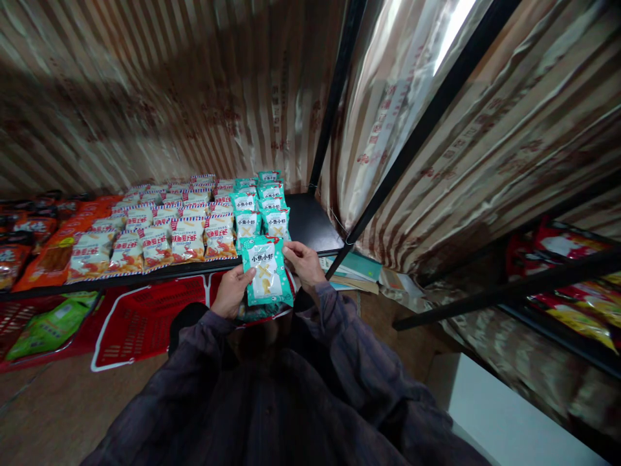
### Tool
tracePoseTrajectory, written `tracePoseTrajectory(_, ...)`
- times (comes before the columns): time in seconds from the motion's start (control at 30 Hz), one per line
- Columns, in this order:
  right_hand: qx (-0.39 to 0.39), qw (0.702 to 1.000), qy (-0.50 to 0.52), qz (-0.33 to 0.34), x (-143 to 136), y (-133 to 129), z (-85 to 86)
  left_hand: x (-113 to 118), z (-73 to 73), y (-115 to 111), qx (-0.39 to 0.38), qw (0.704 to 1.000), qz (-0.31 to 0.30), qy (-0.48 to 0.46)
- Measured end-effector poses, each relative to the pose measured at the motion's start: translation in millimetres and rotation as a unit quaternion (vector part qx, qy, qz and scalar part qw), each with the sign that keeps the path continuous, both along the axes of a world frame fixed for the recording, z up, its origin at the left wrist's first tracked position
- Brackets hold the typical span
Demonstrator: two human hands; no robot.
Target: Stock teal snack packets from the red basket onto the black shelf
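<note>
A teal and white snack bag (268,275) is held upright in front of me, its printed face toward me. My left hand (231,289) grips its left edge, thumb on the front. At its upper right edge, the fingers of my right hand (305,262) pinch the bag. Just beyond it, matching teal bags (247,223) stand in two columns on the black shelf (313,223). To their left are rows of white and orange snack bags (187,239). Below the held bag, part of another teal package (262,312) shows, mostly hidden.
Red baskets (145,320) sit under the shelf, one with a green bag (51,327). Orange bags (53,259) lie farther left. A black shelf post (378,200) slants up on the right. A white box (509,414) is at lower right, and striped curtain (194,84) hangs behind.
</note>
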State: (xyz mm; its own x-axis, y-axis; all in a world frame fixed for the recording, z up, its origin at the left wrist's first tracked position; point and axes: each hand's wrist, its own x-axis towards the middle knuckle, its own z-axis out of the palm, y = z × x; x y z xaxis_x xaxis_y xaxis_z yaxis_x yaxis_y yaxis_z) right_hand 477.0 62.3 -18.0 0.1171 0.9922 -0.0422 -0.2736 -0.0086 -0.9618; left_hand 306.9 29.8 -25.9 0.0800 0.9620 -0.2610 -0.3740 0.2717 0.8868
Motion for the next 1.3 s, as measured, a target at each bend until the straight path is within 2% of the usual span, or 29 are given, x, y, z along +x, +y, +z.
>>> tracePoseTrajectory(0.27, -0.047, 0.995, 0.013, 0.086, 3.5, -17.6, -8.6, 0.8, 0.9, 6.2, 0.002, 1.0, 0.028, -0.004)
tracePoseTrajectory(0.47, -0.054, 0.998, 0.013, 0.008, 3.6, -15.9, -17.2, 3.5, 2.9, 2.6, 0.011, 1.0, 0.008, 0.0)
tracePoseTrajectory(0.63, -0.039, 0.997, 0.033, -0.051, 2.6, -10.5, -15.1, 4.0, -0.5, -8.1, -0.01, 0.998, -0.056, -0.014)
tracePoseTrajectory(0.7, -0.035, 0.996, 0.049, -0.062, 2.0, -10.8, -13.1, 5.2, -0.7, -10.8, -0.015, 0.998, -0.063, -0.014)
tracePoseTrajectory(0.97, -0.073, 0.994, 0.065, 0.038, -1.9, -31.5, -10.5, 11.2, 2.8, -0.9, 0.002, 1.0, 0.007, -0.021)
tracePoseTrajectory(1.2, -0.055, 0.996, 0.076, 0.002, -3.1, -38.0, -17.8, 17.0, 1.4, 3.0, 0.002, 1.0, -0.003, -0.005)
tracePoseTrajectory(1.3, -0.054, 0.994, 0.086, -0.025, -2.7, -39.3, -20.1, 16.7, 0.0, 8.2, 0.009, 1.0, 0.022, 0.001)
